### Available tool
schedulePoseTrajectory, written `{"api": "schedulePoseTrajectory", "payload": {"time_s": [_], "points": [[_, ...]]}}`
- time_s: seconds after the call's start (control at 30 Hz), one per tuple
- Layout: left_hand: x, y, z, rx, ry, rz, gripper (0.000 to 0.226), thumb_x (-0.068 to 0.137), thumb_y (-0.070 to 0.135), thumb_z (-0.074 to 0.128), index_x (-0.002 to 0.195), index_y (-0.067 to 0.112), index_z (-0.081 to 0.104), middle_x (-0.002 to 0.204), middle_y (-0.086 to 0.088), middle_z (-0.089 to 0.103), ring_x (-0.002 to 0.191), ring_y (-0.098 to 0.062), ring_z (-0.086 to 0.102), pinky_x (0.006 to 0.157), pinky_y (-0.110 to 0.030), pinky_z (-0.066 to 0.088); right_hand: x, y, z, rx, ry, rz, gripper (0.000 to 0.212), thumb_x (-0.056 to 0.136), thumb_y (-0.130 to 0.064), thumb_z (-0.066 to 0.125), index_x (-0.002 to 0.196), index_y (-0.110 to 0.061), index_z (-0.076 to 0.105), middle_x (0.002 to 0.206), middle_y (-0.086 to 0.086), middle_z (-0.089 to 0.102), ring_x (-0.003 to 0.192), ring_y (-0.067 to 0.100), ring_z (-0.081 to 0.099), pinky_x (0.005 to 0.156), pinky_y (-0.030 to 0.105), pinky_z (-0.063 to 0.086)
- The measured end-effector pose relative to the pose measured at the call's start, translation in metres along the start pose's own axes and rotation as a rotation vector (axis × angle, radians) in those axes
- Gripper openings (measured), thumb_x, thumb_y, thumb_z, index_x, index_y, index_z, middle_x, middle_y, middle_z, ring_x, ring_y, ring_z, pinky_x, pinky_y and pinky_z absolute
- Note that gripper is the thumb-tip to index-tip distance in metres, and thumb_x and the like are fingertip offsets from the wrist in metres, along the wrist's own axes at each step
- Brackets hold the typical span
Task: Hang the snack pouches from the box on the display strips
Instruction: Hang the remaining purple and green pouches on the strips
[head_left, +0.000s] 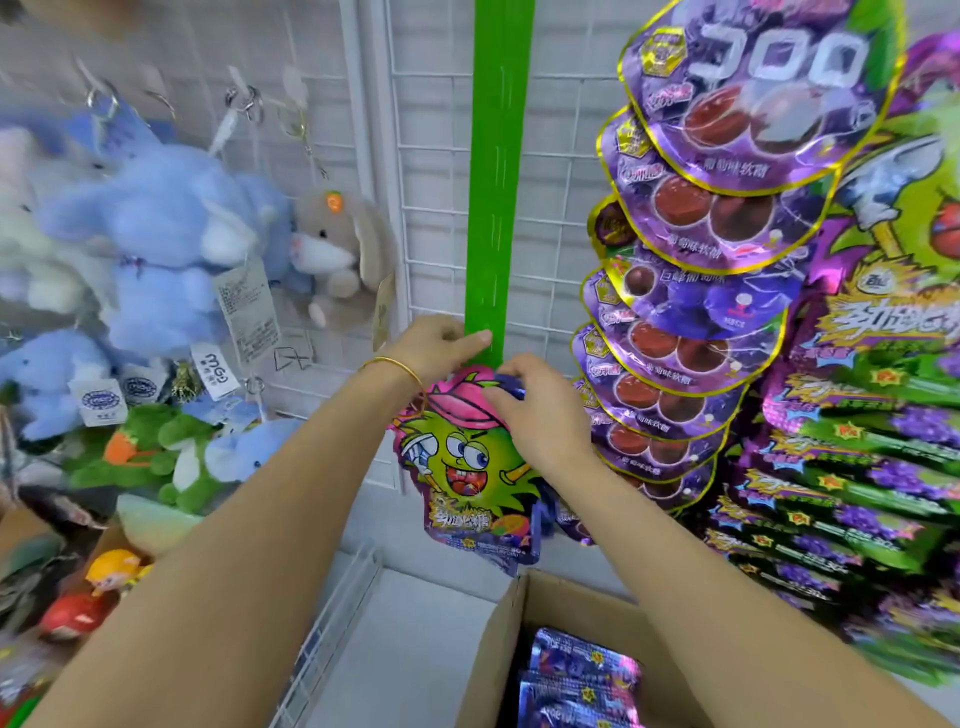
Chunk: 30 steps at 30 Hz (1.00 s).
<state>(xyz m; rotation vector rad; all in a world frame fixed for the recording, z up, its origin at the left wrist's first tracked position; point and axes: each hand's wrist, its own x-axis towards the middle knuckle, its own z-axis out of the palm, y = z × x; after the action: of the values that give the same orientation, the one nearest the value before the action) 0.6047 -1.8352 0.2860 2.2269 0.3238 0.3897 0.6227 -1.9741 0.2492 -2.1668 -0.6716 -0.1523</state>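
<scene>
White wire grid (561, 218) behind; left fingers (470, 340) pinch green plastic strip (496, 208), right fingers (506, 374) grip cartoon foil pouch (462, 467); below, cropped cardboard box (498, 649) holds purple pouches (576, 675).

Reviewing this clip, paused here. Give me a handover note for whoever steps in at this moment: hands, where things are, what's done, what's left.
Left hand: holds the lower end of the green strip.
Right hand: grips the top of the green-monster pouch just under that end. The hands hide whether it is hooked on yet.
Box: open, below the hands, with more pouches inside.
Done: purple pouches already hang in columns at right.
Left: the green strip is bare above the hands. Finish hanging this pouch, then hang the rest from the box.
</scene>
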Motion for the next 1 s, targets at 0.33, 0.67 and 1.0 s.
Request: {"api": "schedulePoseTrajectory", "payload": {"time_s": [0.33,0.67,1.0], "points": [[-0.007,-0.001,0.0,0.046,-0.004,0.045,0.043,0.092,0.034,0.051,0.056,0.017,0.034,0.057,0.0,0.031,0.053,-0.012,0.03,0.048,-0.022,0.021,0.0,-0.005,0.01,-0.178,0.165,0.002,0.023,0.094,-0.032,0.049,0.108,-0.013,0.05,0.102,0.008,0.066,0.096,0.034,0.059,0.073,0.04,0.047],[-0.017,-0.001,0.001,-0.025,0.069,0.014,0.048,0.092,0.032,0.052,0.052,0.015,0.03,0.053,-0.002,0.026,0.046,-0.01,0.029,0.038,-0.016,0.023,-0.005,0.001,0.02,-0.288,0.09,-0.012,0.021,0.096,-0.03,0.045,0.108,-0.013,0.046,0.106,0.008,0.063,0.097,0.033,0.058,0.064,0.035,0.033],[-0.055,-0.037,0.015,-0.072,0.246,0.104,0.045,0.079,0.012,0.064,0.122,0.009,0.051,0.117,-0.005,0.056,0.105,-0.013,0.051,0.092,-0.024,0.041,-0.029,0.014,0.014,-0.112,0.135,-0.157,0.034,0.088,-0.007,0.054,0.122,-0.009,0.048,0.121,0.009,0.049,0.115,0.025,0.045,0.092,0.038,0.04]]}}
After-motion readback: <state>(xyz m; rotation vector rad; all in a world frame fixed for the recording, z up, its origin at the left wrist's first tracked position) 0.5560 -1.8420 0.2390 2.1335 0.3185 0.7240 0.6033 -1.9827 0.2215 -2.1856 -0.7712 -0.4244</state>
